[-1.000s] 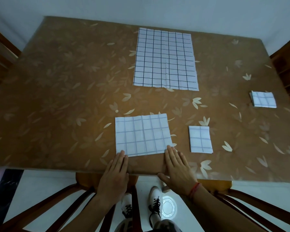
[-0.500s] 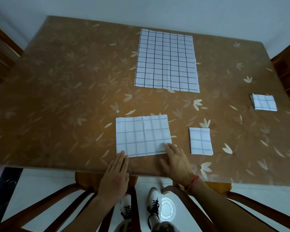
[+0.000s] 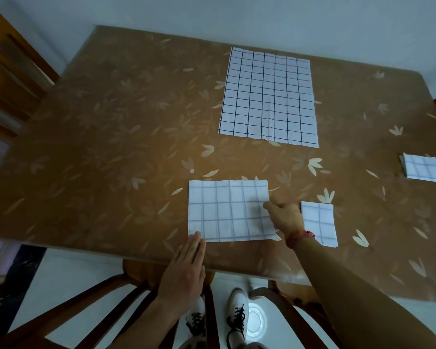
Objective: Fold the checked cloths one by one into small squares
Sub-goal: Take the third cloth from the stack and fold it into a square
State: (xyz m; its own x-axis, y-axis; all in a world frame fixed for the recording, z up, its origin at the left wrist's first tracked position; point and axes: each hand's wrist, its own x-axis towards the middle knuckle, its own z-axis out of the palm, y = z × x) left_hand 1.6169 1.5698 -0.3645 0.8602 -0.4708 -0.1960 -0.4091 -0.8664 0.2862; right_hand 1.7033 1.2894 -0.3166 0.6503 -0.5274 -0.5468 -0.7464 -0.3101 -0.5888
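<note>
Checked cloth (image 3: pixel 227 210) at 6 o'clock is half folded: our left hand (image 3: pixel 186 270) lies flat, fingertips (image 3: pixel 196 236) on its near corner, our right hand (image 3: pixel 286 217) pinches its right edge. Small square (image 3: pixel 319 224) at 4 and second square (image 3: pixel 423 168) at 3 look done, open cloth (image 3: pixel 268 96) at 12 waits. Leafy brown table (image 3: pixel 98 147), pale wall (image 3: pixel 237 16).

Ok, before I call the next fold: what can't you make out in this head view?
Right hand: its own back hides the fingertips, so pinching or just touching the half-folded cloth cannot be told.
Half-folded cloth: layer count, seen flat from above.
Folded pile at the table's right edge: number of pieces, too small and dim.
Near folded square: left near corner behind the right wrist.
</note>
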